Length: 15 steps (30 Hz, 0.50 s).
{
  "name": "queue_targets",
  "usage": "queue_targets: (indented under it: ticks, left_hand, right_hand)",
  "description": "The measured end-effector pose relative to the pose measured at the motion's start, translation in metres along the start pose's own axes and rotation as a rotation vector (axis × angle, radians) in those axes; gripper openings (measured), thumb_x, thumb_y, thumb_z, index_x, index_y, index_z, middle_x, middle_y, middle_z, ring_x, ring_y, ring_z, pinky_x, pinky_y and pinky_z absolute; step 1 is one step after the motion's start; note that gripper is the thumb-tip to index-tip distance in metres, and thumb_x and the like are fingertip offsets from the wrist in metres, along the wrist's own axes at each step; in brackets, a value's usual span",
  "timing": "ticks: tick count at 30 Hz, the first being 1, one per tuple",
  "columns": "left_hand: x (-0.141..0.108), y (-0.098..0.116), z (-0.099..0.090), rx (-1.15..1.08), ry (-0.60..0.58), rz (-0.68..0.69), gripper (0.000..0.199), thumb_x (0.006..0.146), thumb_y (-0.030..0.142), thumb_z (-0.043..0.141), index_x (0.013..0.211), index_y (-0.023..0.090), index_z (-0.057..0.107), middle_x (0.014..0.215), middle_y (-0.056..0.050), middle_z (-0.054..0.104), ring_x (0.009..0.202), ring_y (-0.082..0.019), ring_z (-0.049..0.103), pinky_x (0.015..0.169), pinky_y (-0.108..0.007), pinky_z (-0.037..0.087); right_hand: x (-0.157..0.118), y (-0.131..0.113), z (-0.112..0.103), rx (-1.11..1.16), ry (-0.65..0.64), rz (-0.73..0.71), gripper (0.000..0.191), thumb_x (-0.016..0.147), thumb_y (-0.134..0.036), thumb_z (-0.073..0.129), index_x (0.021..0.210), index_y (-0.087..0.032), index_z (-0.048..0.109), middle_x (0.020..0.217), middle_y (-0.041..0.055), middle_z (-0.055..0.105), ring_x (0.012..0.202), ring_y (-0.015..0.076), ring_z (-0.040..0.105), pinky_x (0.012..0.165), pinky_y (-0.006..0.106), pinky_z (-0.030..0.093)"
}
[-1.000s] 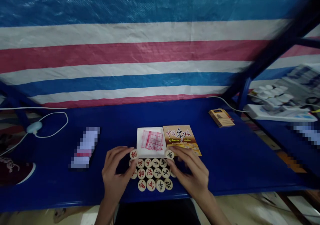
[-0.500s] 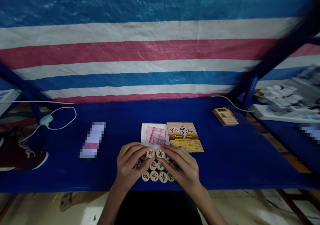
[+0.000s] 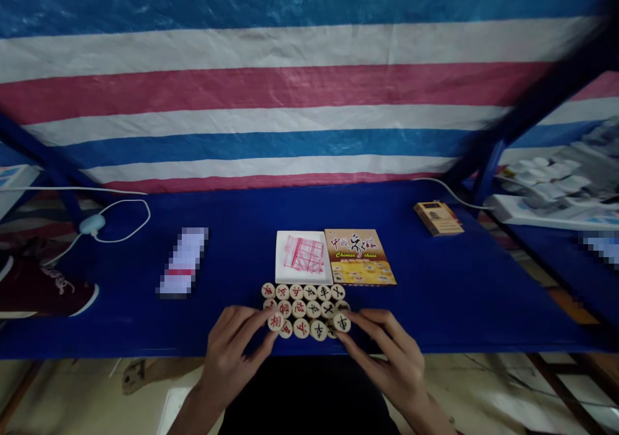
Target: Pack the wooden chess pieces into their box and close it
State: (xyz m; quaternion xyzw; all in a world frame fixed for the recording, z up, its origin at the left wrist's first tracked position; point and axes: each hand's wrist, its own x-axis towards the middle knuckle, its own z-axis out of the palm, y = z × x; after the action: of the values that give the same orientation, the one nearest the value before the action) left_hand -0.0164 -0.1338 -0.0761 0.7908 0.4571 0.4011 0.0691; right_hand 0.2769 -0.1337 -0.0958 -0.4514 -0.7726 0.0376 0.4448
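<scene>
Rows of round Chinese chess pieces (image 3: 313, 309) lie at the front of the blue surface, red characters on the left and black ones on the right. At their near left corner my left hand (image 3: 239, 341) pinches a red-marked chess piece (image 3: 276, 321) between thumb and fingers. Opposite, at the near right corner, a black-marked chess piece (image 3: 342, 322) is pinched by my right hand (image 3: 387, 345). Both held pieces partly cover pieces below them. Just behind the rows sit a white tray (image 3: 280, 269) with a red-lined sheet (image 3: 304, 254) in it and a yellow-brown Chinese chess box lid (image 3: 362, 269).
To the left lie a blurred-out phone (image 3: 184, 261), a cable with a pale round plug (image 3: 91, 224) and a dark red shoe (image 3: 46, 287). A small yellow box (image 3: 439, 219) is at the back right, near a white power strip (image 3: 527, 211). Striped sheeting (image 3: 290, 87) hangs behind.
My hands have moved apart and nearer to me, from the far row to the near corners. Each now holds a piece there. The far row and the tray are uncovered.
</scene>
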Motion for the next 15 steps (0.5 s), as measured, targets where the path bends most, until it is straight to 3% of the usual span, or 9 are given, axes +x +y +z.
queue_targets:
  ticks: [4,15]
  left_hand:
    - [-0.016,0.003,0.008,0.028,-0.038,0.047,0.043,0.091,0.007,0.068,0.132,0.02,0.064,0.096,-0.003,0.07,0.084,-0.015,0.061,0.077,-0.032,0.046]
    - [-0.014,0.004,0.014,0.063,-0.112,0.114,0.044,0.095,0.007,0.064,0.138,0.018,0.06,0.106,-0.004,0.073,0.089,-0.015,0.063,0.08,-0.032,0.045]
  right_hand:
    - [-0.01,0.005,0.003,0.051,-0.072,-0.055,0.048,0.085,-0.008,0.075,0.131,-0.018,0.064,0.098,0.0058,0.07,0.084,0.0162,0.067,0.071,0.03,0.057]
    - [-0.013,0.005,0.008,0.037,-0.199,-0.118,0.061,0.084,-0.009,0.075,0.141,-0.019,0.056,0.104,0.0065,0.074,0.084,0.018,0.068,0.07,0.035,0.056]
